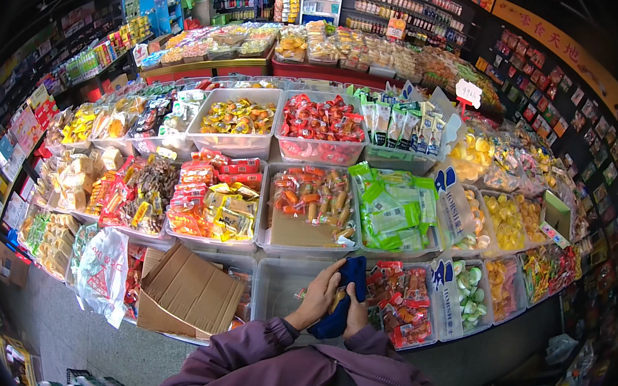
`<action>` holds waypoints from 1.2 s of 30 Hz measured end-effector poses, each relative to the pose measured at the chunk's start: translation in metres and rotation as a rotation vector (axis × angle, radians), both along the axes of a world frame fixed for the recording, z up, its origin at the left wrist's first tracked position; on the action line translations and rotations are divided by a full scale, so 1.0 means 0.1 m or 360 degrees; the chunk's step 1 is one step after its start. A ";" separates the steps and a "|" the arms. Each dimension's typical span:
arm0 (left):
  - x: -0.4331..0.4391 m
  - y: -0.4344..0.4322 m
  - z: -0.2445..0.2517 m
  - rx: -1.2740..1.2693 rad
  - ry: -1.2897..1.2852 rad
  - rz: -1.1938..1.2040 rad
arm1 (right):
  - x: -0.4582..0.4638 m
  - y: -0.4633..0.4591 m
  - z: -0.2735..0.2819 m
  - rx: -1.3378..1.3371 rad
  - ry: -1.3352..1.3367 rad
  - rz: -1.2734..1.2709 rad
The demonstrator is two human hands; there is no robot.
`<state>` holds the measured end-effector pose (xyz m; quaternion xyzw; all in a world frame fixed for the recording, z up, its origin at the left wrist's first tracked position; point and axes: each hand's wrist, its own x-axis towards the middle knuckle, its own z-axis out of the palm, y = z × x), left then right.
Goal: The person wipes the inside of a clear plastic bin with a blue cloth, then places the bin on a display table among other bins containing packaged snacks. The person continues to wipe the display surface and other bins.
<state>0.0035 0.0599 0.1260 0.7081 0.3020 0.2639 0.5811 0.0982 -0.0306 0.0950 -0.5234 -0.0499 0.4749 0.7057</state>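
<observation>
Both of my hands grip a dark blue cloth (355, 271) above a translucent plastic bin (273, 284). My left hand (318, 294) lies along the cloth's left side, its fingers over the upper part. On the right side, my right hand (357, 313) holds the cloth with the thumb pointing up. Something yellowish shows between the hands; I cannot tell what it is. Much of the bin's grey bottom is visible, with a small bit of wrapped food partly hidden by my left wrist.
An open cardboard box (191, 291) rests on the bins at left. Red-wrapped snacks (401, 300) fill a bin at right. Beyond are green packets (398, 207) and a bin of sausage-like snacks (309, 193). A plastic bag (103, 271) hangs over the left edge.
</observation>
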 end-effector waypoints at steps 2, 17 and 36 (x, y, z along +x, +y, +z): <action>-0.04 -0.01 -0.02 -0.0344 -0.0104 -0.0089 | 0.07 0.03 -0.25 -0.0266 -0.0815 -0.0184; -0.10 0.57 -1.04 -0.0043 0.0457 -0.0055 | 0.11 -0.03 -0.23 -0.0380 -0.0434 -0.0386; 0.61 1.80 -0.63 0.0026 0.0080 0.0196 | 0.19 -0.22 -0.02 -0.0217 -0.0678 -0.0547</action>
